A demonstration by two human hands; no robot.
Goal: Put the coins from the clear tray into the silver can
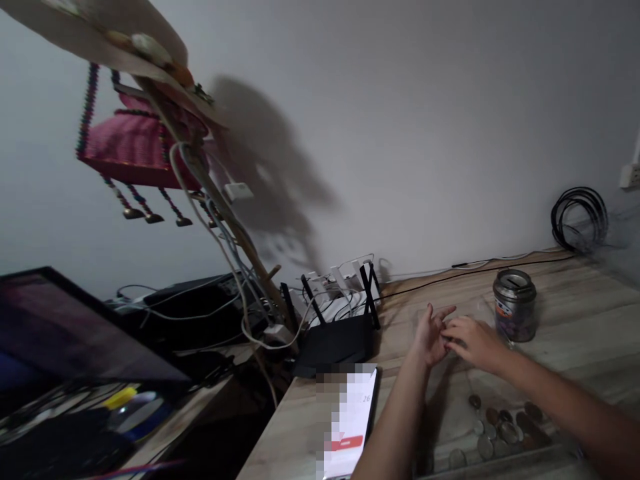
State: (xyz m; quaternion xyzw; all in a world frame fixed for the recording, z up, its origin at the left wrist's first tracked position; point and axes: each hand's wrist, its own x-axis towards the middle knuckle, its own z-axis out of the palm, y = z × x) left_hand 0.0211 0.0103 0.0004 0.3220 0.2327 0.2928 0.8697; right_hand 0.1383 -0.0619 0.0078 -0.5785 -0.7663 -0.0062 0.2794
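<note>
Two hands meet over the middle of the wooden tabletop (575,320), but going left to right first: far left there's a dark screen (75,327) tilted at an angle, and above it a pink beaded hanging thing (130,143) dangling from a leaning wooden pole (220,207) with cables wrapped around it. Right of that sits a black router (340,337) with its antennas up, a white power strip just behind it against the wall. Near the front edge there's a phone (353,420) lying flat, screen lit. Then the left hand (431,333), fingers spread and pointing up and away, palm turned toward the right one. The right hand (473,340) is touching it, fingertips pressed in at the left palm; looks like it might be pinching something small there, but it's too blurry, so I can't tell. Nearer than the hands, a loose pile of coins (505,427) lies on the tabletop under the right forearm. Just right of the hands stands a metal coin tin (515,305) with a slotted lid, upright. Far right against the wall, a coil of black cable (580,217).
</note>
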